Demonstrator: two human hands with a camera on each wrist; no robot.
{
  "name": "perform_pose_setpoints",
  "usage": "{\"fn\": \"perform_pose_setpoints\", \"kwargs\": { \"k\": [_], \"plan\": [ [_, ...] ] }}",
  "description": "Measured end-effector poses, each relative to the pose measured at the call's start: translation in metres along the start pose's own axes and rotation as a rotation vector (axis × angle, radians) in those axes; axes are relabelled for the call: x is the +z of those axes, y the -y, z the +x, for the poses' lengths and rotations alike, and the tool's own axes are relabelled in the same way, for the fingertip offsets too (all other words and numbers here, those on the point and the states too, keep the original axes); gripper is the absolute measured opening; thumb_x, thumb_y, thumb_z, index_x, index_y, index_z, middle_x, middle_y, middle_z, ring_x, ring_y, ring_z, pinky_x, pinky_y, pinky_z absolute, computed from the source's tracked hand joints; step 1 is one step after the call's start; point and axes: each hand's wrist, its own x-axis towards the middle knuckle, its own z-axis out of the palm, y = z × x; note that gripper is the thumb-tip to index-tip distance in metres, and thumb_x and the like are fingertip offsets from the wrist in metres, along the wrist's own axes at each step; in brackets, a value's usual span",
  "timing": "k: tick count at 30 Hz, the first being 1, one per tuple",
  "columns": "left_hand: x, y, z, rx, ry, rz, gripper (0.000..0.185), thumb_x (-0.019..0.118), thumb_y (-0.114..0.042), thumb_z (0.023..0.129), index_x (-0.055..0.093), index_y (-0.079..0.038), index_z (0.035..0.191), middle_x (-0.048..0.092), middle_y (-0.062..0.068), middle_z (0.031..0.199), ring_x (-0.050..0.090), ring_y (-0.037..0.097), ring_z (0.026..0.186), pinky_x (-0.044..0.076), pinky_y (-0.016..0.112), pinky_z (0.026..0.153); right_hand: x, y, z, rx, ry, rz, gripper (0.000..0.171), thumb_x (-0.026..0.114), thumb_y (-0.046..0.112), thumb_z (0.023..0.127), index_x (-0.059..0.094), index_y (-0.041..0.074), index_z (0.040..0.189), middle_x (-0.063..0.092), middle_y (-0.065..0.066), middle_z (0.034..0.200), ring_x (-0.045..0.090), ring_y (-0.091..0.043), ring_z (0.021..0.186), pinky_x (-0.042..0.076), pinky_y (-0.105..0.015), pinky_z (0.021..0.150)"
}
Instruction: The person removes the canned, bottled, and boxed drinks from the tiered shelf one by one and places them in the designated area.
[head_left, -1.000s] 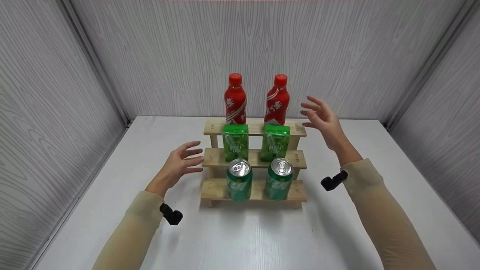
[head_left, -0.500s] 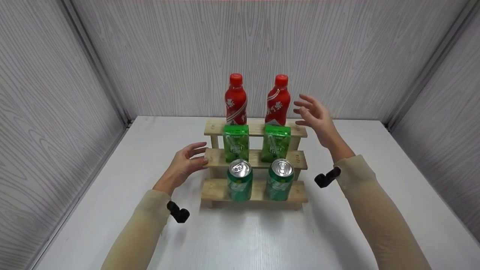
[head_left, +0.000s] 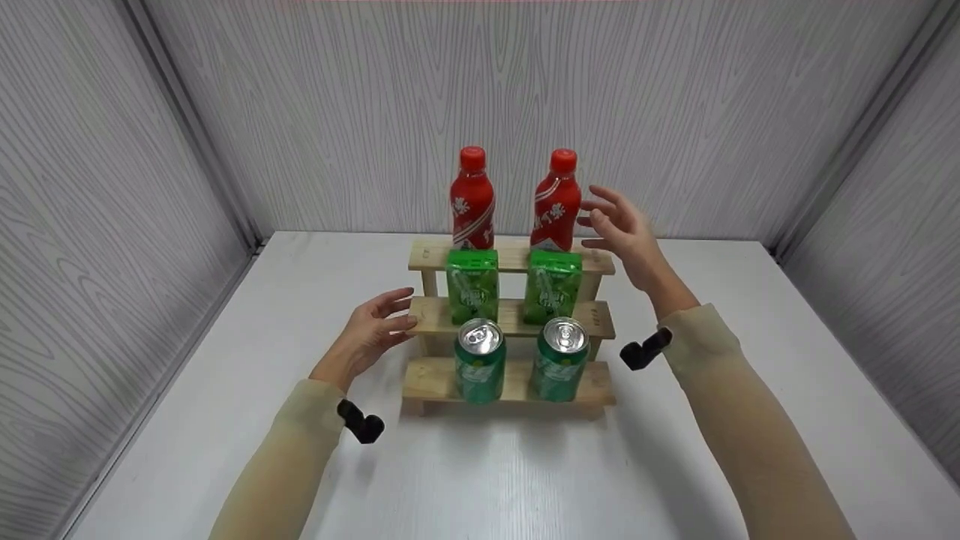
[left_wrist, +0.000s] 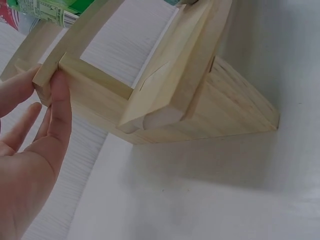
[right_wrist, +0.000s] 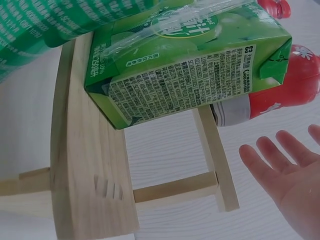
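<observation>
A three-tier wooden display stand (head_left: 433, 381) stands on the table in the head view. My left hand (head_left: 367, 331) pinches the left end of its middle board (left_wrist: 49, 75), thumb on one side and fingers on the other. To the right of the top tier, my right hand (head_left: 628, 241) is held up with fingers spread, close to the right red bottle (head_left: 556, 211). In the right wrist view a gap shows between those fingers and the bottle. The left red bottle (head_left: 472, 206) shares that tier.
Two green juice boxes (head_left: 472, 289) (right_wrist: 200, 70) stand on the middle tier, and two green drink cans (head_left: 480, 371) on the bottom one. White table (head_left: 480, 480) surrounds the stand. A pale wood-grain wall (head_left: 480, 82) rises behind it.
My left hand has moved right and taken hold of the middle board's end. The right hand has drifted left toward the right red bottle. The stand and drinks look unmoved.
</observation>
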Motion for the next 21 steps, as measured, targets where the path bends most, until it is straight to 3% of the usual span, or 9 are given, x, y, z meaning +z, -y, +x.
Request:
{"fn": "perform_pose_setpoints", "kwargs": {
  "k": [6,21],
  "plan": [
    [0.001,0.002,0.002,-0.046,0.000,-0.037,0.065,0.070,0.004,0.078,0.043,-0.006,0.137,0.046,0.015,0.130,0.054,0.024,0.103,0.049,0.032,0.079,0.002,-0.002,0.006,0.026,0.018,-0.004,0.057,0.056,0.025,0.093,0.032,0.008,0.143,0.043,-0.017,0.137,0.046,-0.030,0.121,0.039,-0.053,0.094],
    [0.000,0.004,0.006,-0.057,0.017,-0.098,0.066,0.069,0.006,0.079,0.041,-0.005,0.138,0.050,0.014,0.122,0.057,0.023,0.098,0.050,0.034,0.077,0.010,-0.005,0.022,0.111,0.066,-0.051,0.070,0.069,0.022,0.085,0.032,0.014,0.143,0.046,-0.012,0.136,0.046,-0.027,0.122,0.040,-0.044,0.096]
  ]
}}
